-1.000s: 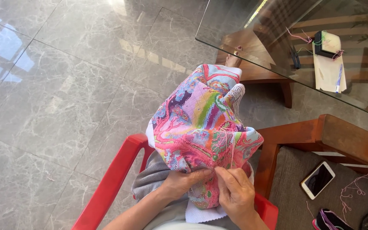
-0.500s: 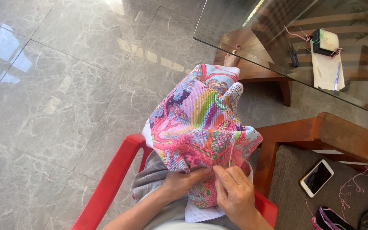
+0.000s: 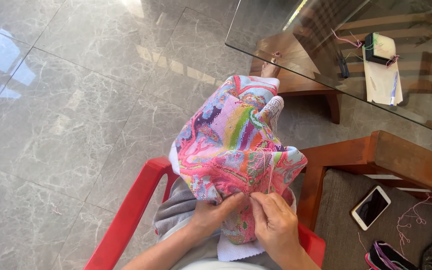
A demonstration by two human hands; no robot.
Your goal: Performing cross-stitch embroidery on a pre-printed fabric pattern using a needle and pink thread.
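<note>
The colourful embroidered cloth (image 3: 236, 150) lies over the person's lap and knees, above the red chair (image 3: 126, 220). The left hand (image 3: 211, 215) is closed on the lower edge of the cloth and holds it bunched. The right hand (image 3: 276, 225) pinches the cloth just beside the left one — fingertips (image 3: 256, 200) together, near a thin thread (image 3: 270, 172). To the right, a phone (image 3: 371, 207) rests on a grey cushion (image 3: 336, 235) of a wooden chair (image 3: 386, 155). A glass table (image 3: 296, 35) stands ahead — a pen (image 3: 393, 87) lies on it.

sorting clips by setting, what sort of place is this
Probably a home living room: polished marble-look floor tiles, a glass-topped table, and a wooden armchair with a cushion beside the person stitching a colourful embroidery cloth.
</note>
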